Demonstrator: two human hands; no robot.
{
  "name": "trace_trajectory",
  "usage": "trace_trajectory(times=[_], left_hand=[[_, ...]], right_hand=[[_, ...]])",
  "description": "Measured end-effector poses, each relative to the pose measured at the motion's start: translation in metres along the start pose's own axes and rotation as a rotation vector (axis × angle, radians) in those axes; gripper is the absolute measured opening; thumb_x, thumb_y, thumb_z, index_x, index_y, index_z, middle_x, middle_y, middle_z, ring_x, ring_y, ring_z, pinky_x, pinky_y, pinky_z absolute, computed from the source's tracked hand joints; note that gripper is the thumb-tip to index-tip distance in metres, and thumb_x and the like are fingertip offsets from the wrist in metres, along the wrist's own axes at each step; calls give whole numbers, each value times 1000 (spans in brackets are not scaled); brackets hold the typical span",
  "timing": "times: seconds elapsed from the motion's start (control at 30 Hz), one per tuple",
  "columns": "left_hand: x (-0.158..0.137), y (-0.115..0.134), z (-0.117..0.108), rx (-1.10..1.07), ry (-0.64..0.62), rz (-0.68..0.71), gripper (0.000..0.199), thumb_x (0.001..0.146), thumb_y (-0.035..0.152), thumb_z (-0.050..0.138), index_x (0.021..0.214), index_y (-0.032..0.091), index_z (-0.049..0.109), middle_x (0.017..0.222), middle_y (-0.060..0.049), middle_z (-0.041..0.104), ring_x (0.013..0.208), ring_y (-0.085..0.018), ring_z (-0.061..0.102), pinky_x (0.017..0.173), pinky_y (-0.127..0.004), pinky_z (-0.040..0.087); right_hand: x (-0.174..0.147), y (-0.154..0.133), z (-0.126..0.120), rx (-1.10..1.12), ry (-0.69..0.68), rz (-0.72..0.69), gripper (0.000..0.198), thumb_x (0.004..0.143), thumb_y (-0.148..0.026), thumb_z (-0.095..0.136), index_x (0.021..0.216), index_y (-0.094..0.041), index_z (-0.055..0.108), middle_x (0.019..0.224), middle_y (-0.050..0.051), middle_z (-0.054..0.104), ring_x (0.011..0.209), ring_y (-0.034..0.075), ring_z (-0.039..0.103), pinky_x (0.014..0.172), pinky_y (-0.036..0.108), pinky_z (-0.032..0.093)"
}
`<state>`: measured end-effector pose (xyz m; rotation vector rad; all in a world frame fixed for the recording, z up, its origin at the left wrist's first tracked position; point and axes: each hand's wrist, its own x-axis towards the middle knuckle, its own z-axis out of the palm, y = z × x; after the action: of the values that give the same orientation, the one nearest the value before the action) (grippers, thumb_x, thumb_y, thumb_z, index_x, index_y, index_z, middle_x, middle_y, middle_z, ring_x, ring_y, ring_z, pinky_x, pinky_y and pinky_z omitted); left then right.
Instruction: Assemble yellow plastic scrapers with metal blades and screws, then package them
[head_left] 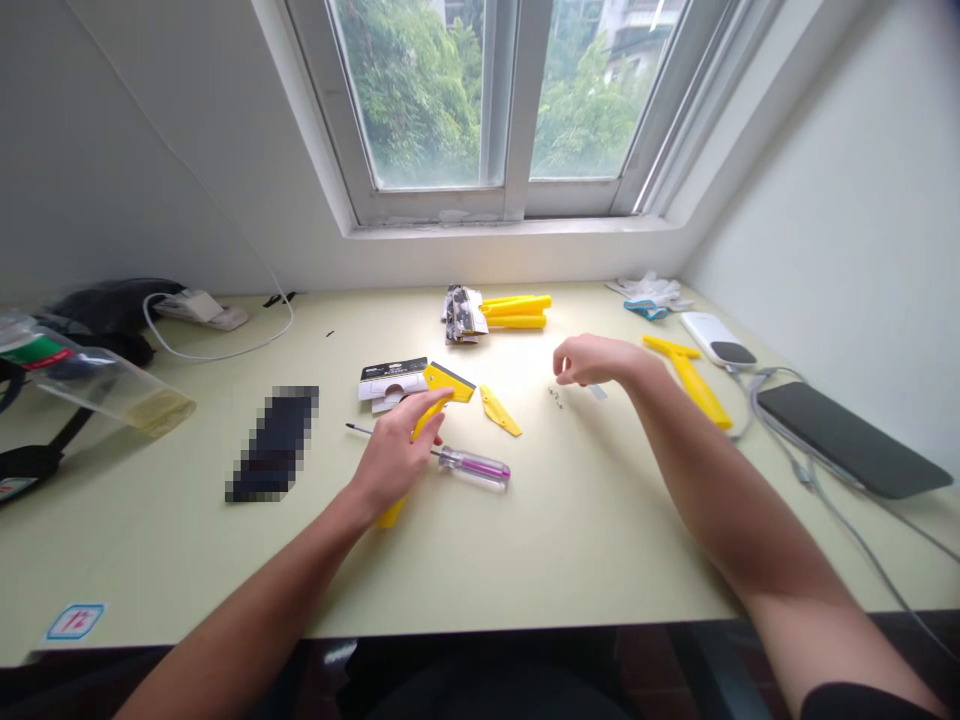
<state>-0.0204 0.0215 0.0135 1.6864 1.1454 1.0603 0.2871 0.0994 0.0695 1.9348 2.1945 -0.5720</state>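
Head view: the yellow scraper (450, 383) is gripped by the left hand (397, 440), slanted far-right to near-left; rightward, small screws (556, 398) are seen just beside the curled right hand (589, 358), whose hold cannot be told.

Only thing I could kinda read was a red number, looked like 12, on the blue-bordered sticker (75, 622) down by my desk's (562, 560) left corner. Print on the card packaging (391, 372) and bottle label (36, 346) was too tiny or blurry.

bright daylight from window (516, 110); corners dim; edges stretched, soft.
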Motion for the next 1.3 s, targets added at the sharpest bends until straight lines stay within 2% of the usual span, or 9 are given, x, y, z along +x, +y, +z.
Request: trace_trajectory(times=[0.1,0.27,0.43,0.57,0.7,0.87,1.03,1.17,1.3], left_hand=[[0,2,1,-15,-21,-59,38,88,39,61,124,28,65,123,-8,62,65,-14,65,49,-22,51],[2,2,1,-91,-33,-72,42,87,42,62,126,26,61,130,-10,57,67,-14,68,49,-24,56],[5,4,0,-352,-76,-133,49,81,42,70,125,23,58,124,-14,60,63,-14,67,48,-27,57],[7,5,-1,-601,-135,-240,51,79,38,73,125,26,53,118,-12,64,63,-15,67,47,-26,55],[6,4,-1,-751,-182,-297,54,80,35,73,127,30,48,115,-11,66,64,-15,67,46,-22,52],[4,3,2,-816,-215,-321,52,81,34,73,126,30,47,114,-10,67,62,-13,66,46,-20,50],[2,3,3,-849,-238,-326,50,82,34,71,126,31,47,113,-10,67,63,-13,66,47,-20,50],[2,1,2,-878,-270,-297,45,87,30,66,128,31,46,115,-11,67,63,-13,66,47,-19,50],[2,-2,1,-894,-303,-273,46,89,29,63,130,28,44,117,-13,66,64,-13,66,47,-20,51]], right_hand=[[10,0,13,-9,-52,0,13,72,-24,66,79,-16,73,70,6,69,58,15,61,53,24,42],[17,-12,24,-27,-1,-16,10,68,-16,67,75,-16,73,77,8,70,61,16,59,54,26,41],[13,-11,22,6,20,-73,17,68,-13,65,80,-17,75,79,8,71,65,17,61,55,25,42],[7,-18,14,78,76,-173,19,80,-23,58,91,-20,74,92,5,71,77,16,63,61,23,44],[-8,-44,10,198,224,-375,22,90,-34,51,91,-20,69,85,3,70,73,13,60,61,23,42],[-25,-84,22,406,448,-672,14,89,-29,57,92,-19,66,79,1,68,69,10,59,65,21,43],[-28,-102,36,457,573,-788,13,88,-27,60,86,-18,70,77,1,69,66,9,60,64,20,44],[-27,-104,40,498,589,-792,13,89,-21,57,93,-18,69,82,1,71,69,9,63,67,20,48],[-22,-105,45,568,642,-810,9,88,-20,60,89,-19,69,83,2,70,69,10,61,66,22,49]])
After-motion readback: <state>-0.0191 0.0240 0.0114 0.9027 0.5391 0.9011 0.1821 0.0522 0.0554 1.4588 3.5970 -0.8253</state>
